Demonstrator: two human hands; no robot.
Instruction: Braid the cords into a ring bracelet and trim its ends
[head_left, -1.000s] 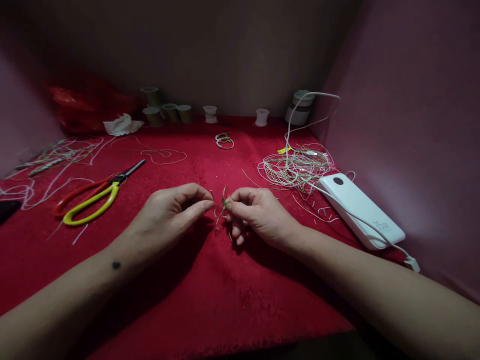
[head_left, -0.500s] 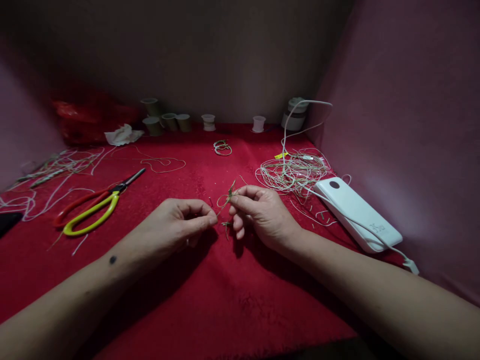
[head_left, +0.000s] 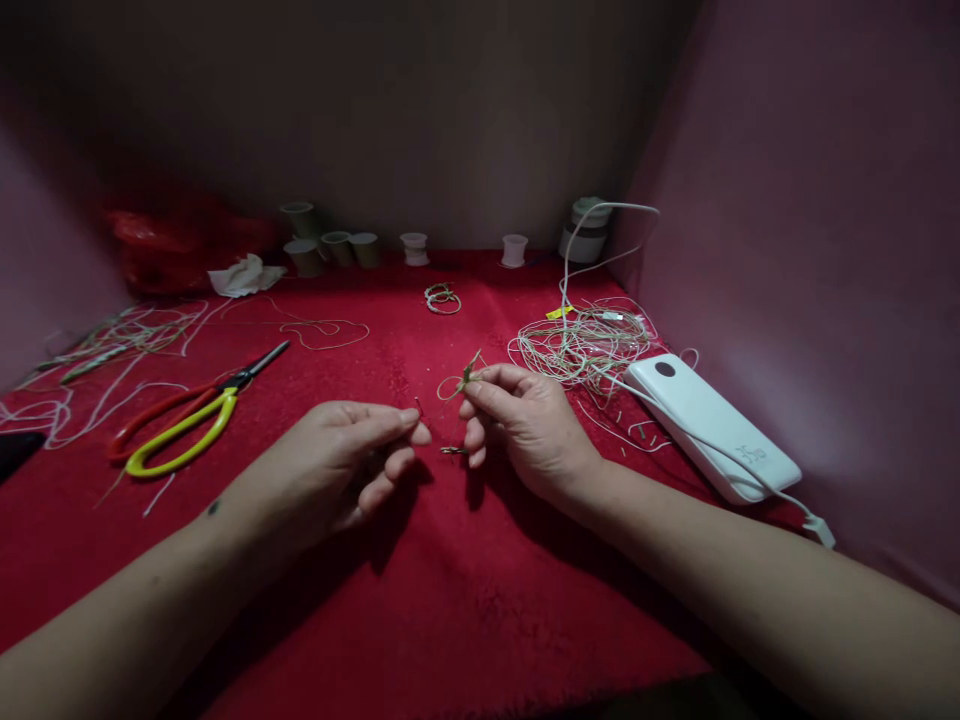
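Between the fingertips of the right hand (head_left: 529, 412), above the red cloth (head_left: 442, 570), a knotted green cord (head_left: 470, 377) is pinched fast, its long axis leaning up and slightly right, with a thin loop reaching left. The left hand (head_left: 341, 450) hangs near it, thumb and forefinger almost together; whether they grip a strand, I cannot tell. Cloth spreads toward the near table edge (head_left: 600, 690); scissors (head_left: 235, 381) lie leftward, a white power bank (head_left: 697, 405) rightward.
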